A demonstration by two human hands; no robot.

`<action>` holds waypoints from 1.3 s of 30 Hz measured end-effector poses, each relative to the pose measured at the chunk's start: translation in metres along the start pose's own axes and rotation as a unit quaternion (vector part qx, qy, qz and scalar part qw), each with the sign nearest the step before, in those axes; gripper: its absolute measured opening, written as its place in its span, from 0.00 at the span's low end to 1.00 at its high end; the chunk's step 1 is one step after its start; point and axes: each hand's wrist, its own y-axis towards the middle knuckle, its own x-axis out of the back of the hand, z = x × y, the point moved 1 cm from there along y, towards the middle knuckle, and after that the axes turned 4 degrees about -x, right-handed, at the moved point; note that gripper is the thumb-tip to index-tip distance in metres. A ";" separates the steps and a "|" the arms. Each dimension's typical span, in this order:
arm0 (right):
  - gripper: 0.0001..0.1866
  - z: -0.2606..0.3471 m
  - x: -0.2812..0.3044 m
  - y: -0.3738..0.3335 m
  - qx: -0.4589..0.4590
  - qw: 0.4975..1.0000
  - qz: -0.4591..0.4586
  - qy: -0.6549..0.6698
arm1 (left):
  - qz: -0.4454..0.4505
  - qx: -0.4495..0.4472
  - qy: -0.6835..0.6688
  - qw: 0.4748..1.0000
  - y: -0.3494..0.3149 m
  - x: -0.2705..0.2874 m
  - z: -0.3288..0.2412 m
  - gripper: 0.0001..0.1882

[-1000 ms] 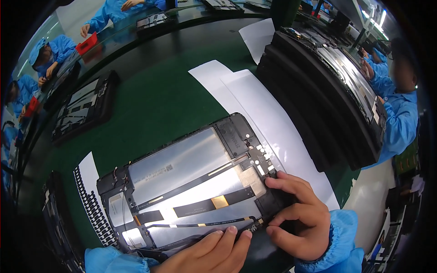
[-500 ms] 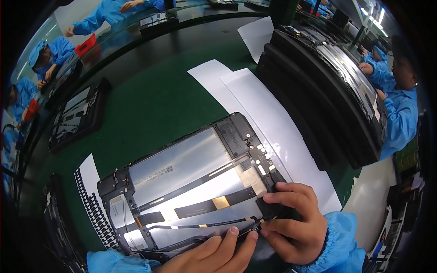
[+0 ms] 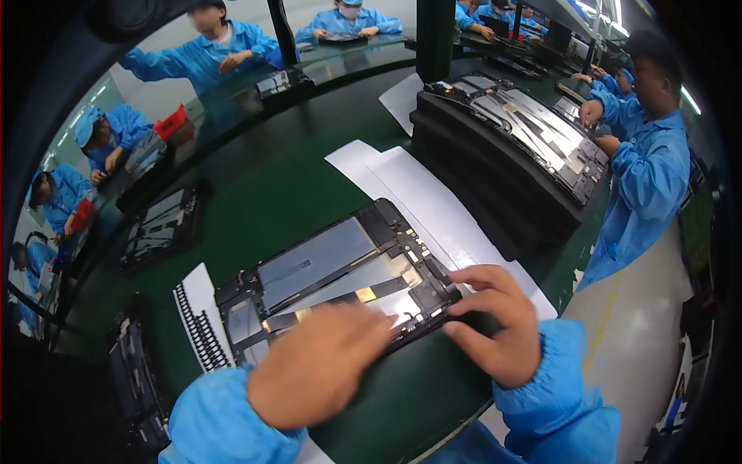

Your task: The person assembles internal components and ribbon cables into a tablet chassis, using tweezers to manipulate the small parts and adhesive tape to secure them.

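Observation:
An opened tablet (image 3: 317, 259) with silver plates, dark flex cables and a black frame lies aslant on the green table before me. My right hand (image 3: 502, 329) grips its right edge near the close corner, fingers curled against the frame. Over the near side of the tablet is my left hand (image 3: 321, 363), smeared by motion, so its fingers are hard to read; it covers part of the cables and plates. Beside the tablet's left end lies a white sheet (image 3: 202, 321) with rows of small black pieces.
White sheets (image 3: 433, 205) lie behind the tablet. At the right stands a black foam stack (image 3: 495, 178) topped by another opened tablet (image 3: 533, 127). More opened devices lie at the left (image 3: 158, 228) and near left (image 3: 139, 371). A co-worker (image 3: 653, 162) stands at the right; others sit beyond.
My left hand has come up from the tablet's near edge and over its face. The right hand stays at the right edge. The view has shifted, showing more co-workers.

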 end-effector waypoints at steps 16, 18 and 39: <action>0.37 0.053 -0.057 -0.054 0.042 0.994 -0.071 -0.066 | 0.052 0.300 -0.172 0.937 -0.001 0.060 0.072 0.36; 0.39 0.065 -0.048 -0.030 0.081 0.992 -0.097 -0.022 | -0.024 0.281 -0.185 0.941 0.002 0.076 0.070 0.30; 0.31 0.146 -0.309 -0.003 0.108 0.903 0.331 0.252 | -0.301 0.680 0.087 0.663 -0.339 0.116 0.006 0.31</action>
